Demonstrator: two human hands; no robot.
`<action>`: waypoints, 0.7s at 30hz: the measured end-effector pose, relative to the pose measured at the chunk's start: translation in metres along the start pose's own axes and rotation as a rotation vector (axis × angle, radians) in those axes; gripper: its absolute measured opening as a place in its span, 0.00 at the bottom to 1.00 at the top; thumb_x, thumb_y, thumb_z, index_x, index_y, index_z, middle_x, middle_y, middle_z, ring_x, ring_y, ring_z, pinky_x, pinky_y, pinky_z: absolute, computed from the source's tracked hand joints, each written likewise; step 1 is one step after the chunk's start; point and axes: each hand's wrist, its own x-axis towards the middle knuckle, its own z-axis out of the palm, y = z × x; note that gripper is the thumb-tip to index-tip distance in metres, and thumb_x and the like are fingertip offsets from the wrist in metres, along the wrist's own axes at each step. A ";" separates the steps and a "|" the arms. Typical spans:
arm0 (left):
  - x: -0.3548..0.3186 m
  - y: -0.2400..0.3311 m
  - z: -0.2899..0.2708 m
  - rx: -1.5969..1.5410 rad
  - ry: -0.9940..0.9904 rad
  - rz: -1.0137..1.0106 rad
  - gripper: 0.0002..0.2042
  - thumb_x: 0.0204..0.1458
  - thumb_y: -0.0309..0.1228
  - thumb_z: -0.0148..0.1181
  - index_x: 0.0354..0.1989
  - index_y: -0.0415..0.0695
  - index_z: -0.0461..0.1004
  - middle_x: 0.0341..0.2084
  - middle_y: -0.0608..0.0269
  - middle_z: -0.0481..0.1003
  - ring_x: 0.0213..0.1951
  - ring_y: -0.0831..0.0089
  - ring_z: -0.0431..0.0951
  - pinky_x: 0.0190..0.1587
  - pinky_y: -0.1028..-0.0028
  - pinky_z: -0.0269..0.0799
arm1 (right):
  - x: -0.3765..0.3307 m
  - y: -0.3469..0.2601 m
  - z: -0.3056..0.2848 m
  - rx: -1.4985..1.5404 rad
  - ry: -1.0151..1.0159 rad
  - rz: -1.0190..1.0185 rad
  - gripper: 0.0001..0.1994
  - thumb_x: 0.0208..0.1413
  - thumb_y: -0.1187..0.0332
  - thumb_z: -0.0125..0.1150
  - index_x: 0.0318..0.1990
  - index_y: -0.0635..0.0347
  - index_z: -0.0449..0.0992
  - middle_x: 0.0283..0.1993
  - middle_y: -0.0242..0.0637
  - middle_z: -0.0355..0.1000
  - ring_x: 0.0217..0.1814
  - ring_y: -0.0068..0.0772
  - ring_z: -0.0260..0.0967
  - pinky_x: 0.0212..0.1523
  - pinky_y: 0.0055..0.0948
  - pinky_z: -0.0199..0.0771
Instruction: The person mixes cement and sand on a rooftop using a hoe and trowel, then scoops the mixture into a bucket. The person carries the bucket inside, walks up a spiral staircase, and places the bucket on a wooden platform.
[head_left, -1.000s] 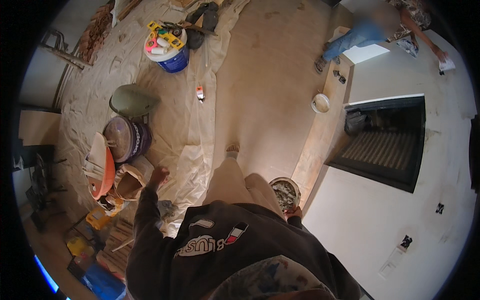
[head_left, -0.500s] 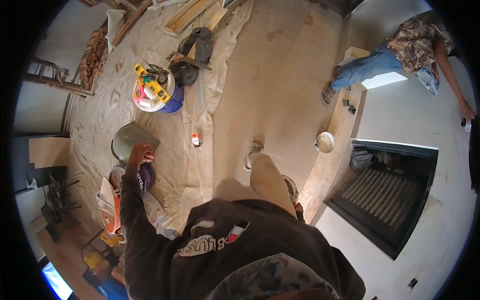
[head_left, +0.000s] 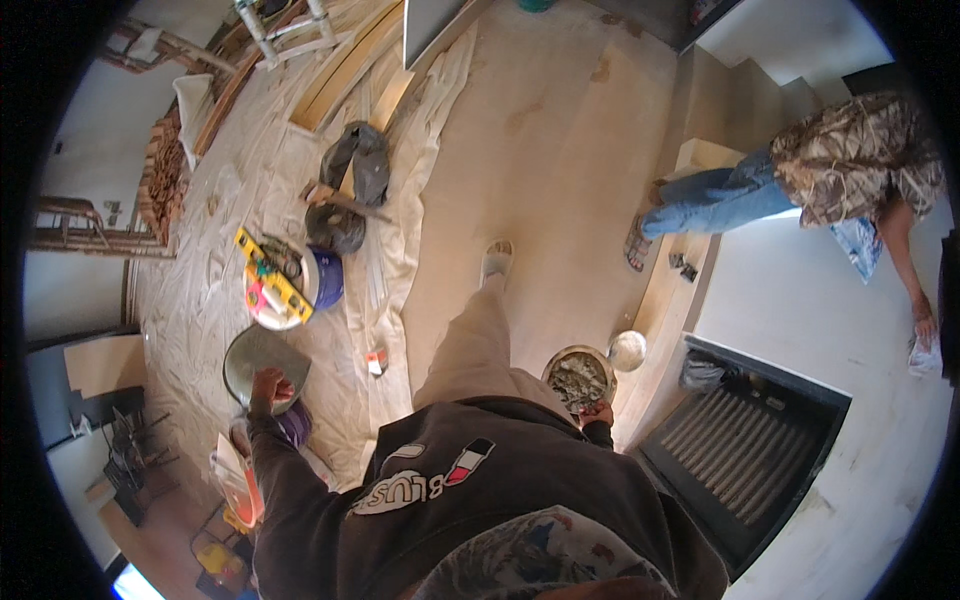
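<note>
My left hand [head_left: 270, 388] is held out to the left with its fingers curled in and nothing visible in them. It overlaps a grey-green tub [head_left: 250, 362] in the picture; I cannot tell whether they touch. Beside my right hip, my right hand [head_left: 598, 413] is closed at the edge of a bucket [head_left: 578, 380] with a lumpy grey mix in it. Its exact grip is partly hidden by my sleeve. A small white container [head_left: 628, 351] is just beyond that bucket.
A bucket of tools [head_left: 322, 278] and black bags [head_left: 352, 165] rest on the drop cloth [head_left: 215, 290]. To the right are a fireplace opening [head_left: 745, 445] and a wooden ledge [head_left: 655, 310]. Another person [head_left: 850, 165] leans over at the far right, a hand at the wall.
I have stepped forward, and floor things sit lower in the picture. My left hand has come down nearer my body. The mix bucket, mostly hidden before, now shows beside my right hand.
</note>
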 end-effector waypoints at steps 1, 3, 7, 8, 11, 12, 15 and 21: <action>0.001 -0.013 0.009 0.010 0.024 -0.069 0.12 0.50 0.32 0.52 0.40 0.41 0.68 0.21 0.56 0.72 0.18 0.66 0.75 0.20 0.66 0.76 | 0.013 -0.009 -0.017 -0.026 -0.052 0.000 0.08 0.53 0.65 0.46 0.22 0.49 0.61 0.18 0.26 0.55 0.13 0.29 0.48 0.20 0.35 0.57; 0.001 0.000 0.014 0.038 0.101 -0.186 0.10 0.50 0.32 0.52 0.38 0.41 0.68 0.20 0.57 0.71 0.16 0.67 0.74 0.17 0.67 0.74 | 0.012 -0.014 -0.028 -0.011 -0.036 0.058 0.08 0.53 0.65 0.46 0.22 0.49 0.62 0.19 0.26 0.55 0.13 0.29 0.48 0.20 0.36 0.57; 0.090 0.165 0.096 0.181 -0.098 0.036 0.05 0.48 0.29 0.51 0.29 0.41 0.67 0.17 0.58 0.70 0.13 0.70 0.70 0.14 0.70 0.68 | 0.012 -0.056 0.091 -0.036 -0.157 0.032 0.09 0.54 0.62 0.43 0.23 0.49 0.63 0.19 0.28 0.57 0.17 0.34 0.53 0.20 0.40 0.57; 0.109 0.225 0.133 0.205 -0.144 0.152 0.04 0.48 0.28 0.51 0.25 0.41 0.67 0.15 0.58 0.69 0.12 0.71 0.69 0.13 0.71 0.66 | 0.013 -0.071 0.119 -0.061 -0.241 -0.005 0.10 0.54 0.62 0.42 0.23 0.49 0.63 0.20 0.28 0.58 0.19 0.36 0.55 0.20 0.41 0.58; 0.148 0.326 0.170 0.230 -0.300 0.501 0.04 0.49 0.28 0.53 0.29 0.40 0.68 0.18 0.64 0.69 0.17 0.75 0.70 0.17 0.75 0.66 | -0.002 -0.063 0.180 -0.029 -0.013 0.153 0.09 0.56 0.60 0.40 0.26 0.49 0.63 0.21 0.31 0.59 0.19 0.38 0.54 0.19 0.41 0.57; 0.137 0.376 0.227 0.403 -0.242 0.801 0.07 0.51 0.28 0.52 0.35 0.39 0.70 0.22 0.64 0.70 0.20 0.75 0.72 0.21 0.76 0.68 | -0.006 -0.076 0.183 -0.026 0.052 0.133 0.09 0.56 0.60 0.40 0.27 0.50 0.63 0.22 0.32 0.59 0.18 0.37 0.53 0.19 0.40 0.57; 0.153 0.542 0.325 0.275 -0.338 0.586 0.10 0.51 0.28 0.51 0.40 0.38 0.70 0.24 0.64 0.70 0.21 0.76 0.72 0.24 0.76 0.69 | 0.024 -0.109 0.275 0.054 -0.015 0.195 0.10 0.56 0.61 0.40 0.25 0.50 0.60 0.19 0.32 0.55 0.15 0.34 0.48 0.16 0.38 0.55; 0.219 0.713 0.448 0.325 -0.488 0.609 0.11 0.51 0.27 0.50 0.42 0.39 0.69 0.25 0.63 0.71 0.22 0.77 0.72 0.23 0.77 0.68 | 0.066 -0.146 0.417 0.201 -0.097 0.261 0.12 0.56 0.62 0.41 0.21 0.49 0.57 0.15 0.29 0.50 0.13 0.30 0.45 0.15 0.35 0.53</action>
